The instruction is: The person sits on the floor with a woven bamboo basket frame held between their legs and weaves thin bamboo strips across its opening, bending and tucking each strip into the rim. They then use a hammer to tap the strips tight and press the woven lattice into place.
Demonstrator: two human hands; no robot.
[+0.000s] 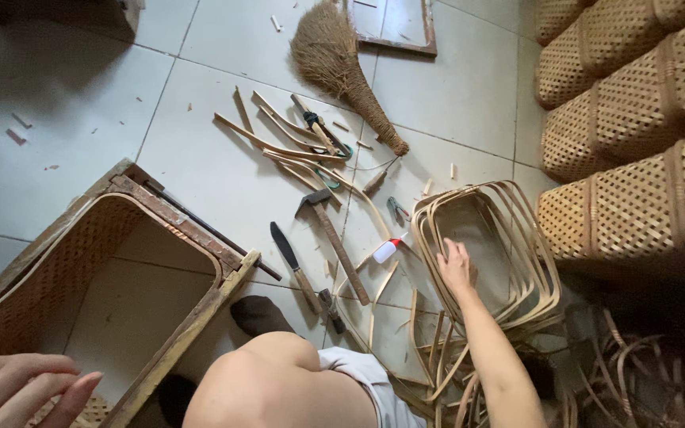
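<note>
Meanwhile, right hand (457, 268) (fingers spread) touches stacked bamboo frames (517, 238).

1. The right hand (457, 268) reaches out with spread fingers and rests on a stack of pale rounded-rectangle bamboo hoops (517, 261) lying on the white tiled floor (208, 166).
2. The left hand (21, 388), fingers loosely curled, sits at the near left edge of a woven bamboo basket with a wooden rim (176, 222).
3. Between the two lie a wooden-handled hammer (331, 238), a dark-bladed knife (295, 265) and a small white glue bottle with a red cap (388, 250).
4. Farther off lie loose bamboo strips (279, 147) and a brown straw hand broom (342, 67).
5. Finished woven baskets (636, 119) stack at the right.
</note>
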